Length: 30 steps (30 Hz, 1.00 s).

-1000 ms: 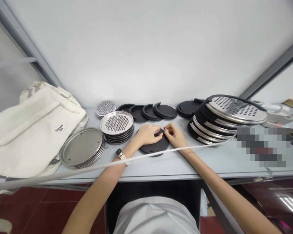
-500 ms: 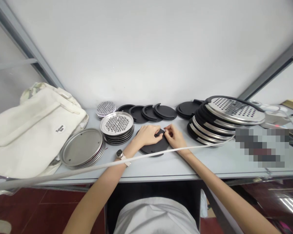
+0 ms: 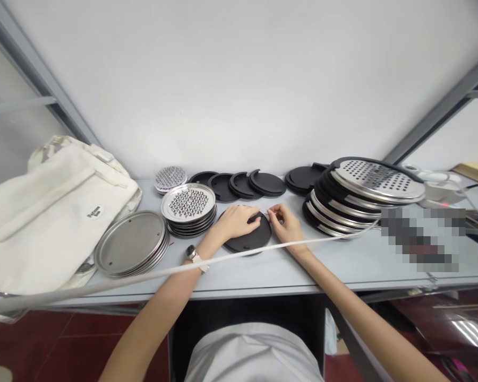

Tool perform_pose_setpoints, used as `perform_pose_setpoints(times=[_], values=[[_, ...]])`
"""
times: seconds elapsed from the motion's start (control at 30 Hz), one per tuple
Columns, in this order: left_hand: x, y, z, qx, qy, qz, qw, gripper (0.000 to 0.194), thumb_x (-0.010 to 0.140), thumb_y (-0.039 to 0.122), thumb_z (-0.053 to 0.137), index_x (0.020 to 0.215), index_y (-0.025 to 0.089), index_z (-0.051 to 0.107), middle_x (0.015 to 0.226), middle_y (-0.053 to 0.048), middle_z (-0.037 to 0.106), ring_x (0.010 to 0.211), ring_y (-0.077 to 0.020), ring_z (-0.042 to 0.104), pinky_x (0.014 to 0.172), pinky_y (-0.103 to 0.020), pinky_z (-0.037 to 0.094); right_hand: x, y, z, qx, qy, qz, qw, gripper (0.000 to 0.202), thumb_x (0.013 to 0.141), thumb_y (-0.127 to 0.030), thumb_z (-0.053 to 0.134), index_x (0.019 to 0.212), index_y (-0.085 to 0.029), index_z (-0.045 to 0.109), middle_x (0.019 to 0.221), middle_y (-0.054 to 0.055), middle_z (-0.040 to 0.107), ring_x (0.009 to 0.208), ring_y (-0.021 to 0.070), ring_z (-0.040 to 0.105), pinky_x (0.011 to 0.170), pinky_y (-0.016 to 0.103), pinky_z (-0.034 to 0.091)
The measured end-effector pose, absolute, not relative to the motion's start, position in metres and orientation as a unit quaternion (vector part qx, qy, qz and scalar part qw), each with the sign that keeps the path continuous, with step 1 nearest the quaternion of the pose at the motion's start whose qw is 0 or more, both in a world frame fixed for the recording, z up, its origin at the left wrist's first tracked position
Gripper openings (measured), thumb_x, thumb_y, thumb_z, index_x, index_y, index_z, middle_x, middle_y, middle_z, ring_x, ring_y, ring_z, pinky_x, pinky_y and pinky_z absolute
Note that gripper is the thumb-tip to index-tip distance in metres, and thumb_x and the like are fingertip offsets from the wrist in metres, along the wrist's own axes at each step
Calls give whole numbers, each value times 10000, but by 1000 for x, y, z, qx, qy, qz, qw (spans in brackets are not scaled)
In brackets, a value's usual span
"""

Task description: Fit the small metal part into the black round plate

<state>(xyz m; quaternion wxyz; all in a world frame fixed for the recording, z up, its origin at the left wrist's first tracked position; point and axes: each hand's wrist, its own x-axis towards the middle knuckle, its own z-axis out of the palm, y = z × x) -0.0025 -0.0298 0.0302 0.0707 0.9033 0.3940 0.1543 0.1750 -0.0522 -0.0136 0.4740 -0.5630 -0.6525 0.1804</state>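
Note:
A black round plate [image 3: 252,240] lies on the bench in front of me, with a small hole near its front edge. My left hand [image 3: 241,220] holds it from the upper left, the thumb lying on top and the other fingers curled at the far edge, partly hidden. Just off the plate's right edge, my right hand [image 3: 283,220] is closed in a pinch. Something tiny and pale shows at its fingertips, too small to name. To the left stands a stack of metal grater discs [image 3: 188,204], and beside it a stack of plain grey metal discs [image 3: 131,241].
Several black round plates [image 3: 266,184] overlap along the wall. On the right leans a tall stack of black-rimmed grater discs [image 3: 378,178]. A smaller grater stack [image 3: 170,178] stands at back left. A cream bag [image 3: 56,212] fills the left end. A white cable [image 3: 235,254] crosses in front.
My right hand has come slightly away from the black plate, and its pinch now sits beside the edge. The left hand stays on the plate. The view has shifted slightly.

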Motion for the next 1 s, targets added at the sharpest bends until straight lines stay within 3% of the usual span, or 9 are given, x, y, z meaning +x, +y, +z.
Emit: perform_pose_setpoints(times=[0.17, 0.47, 0.7, 1.0], values=[[-2, -31, 31, 910, 376, 151, 84, 196, 868, 347, 481, 847, 199, 607, 729, -22, 635, 639, -169, 568, 568, -270, 316, 175, -53, -14, -558, -661, 195, 462, 254, 863, -438, 491, 764, -205, 516, 693, 30, 591, 632, 165, 546, 627, 292, 445], [-2, -33, 33, 910, 377, 148, 89, 208, 873, 337, 487, 901, 190, 630, 790, -44, 663, 677, -176, 585, 614, -260, 360, 177, -48, -16, -539, -674, 227, 451, 232, 851, -364, 502, 855, -169, 627, 840, 79, 684, 730, 187, 603, 706, 321, 474], [-2, -31, 31, 912, 372, 152, 83, 215, 877, 349, 480, 882, 187, 621, 783, -39, 662, 668, -174, 582, 597, -262, 349, 179, -43, -16, -547, -664, 244, 448, 285, 821, -435, 547, 780, -164, 624, 761, 72, 667, 681, 183, 582, 660, 312, 455], [-2, -31, 31, 909, 377, 148, 96, 210, 866, 359, 490, 877, 191, 615, 783, -35, 658, 672, -175, 586, 594, -268, 350, 182, -34, -15, -523, -652, 314, 451, 436, 763, -610, 573, 669, -188, 523, 593, 1, 533, 554, 136, 476, 543, 269, 396]])
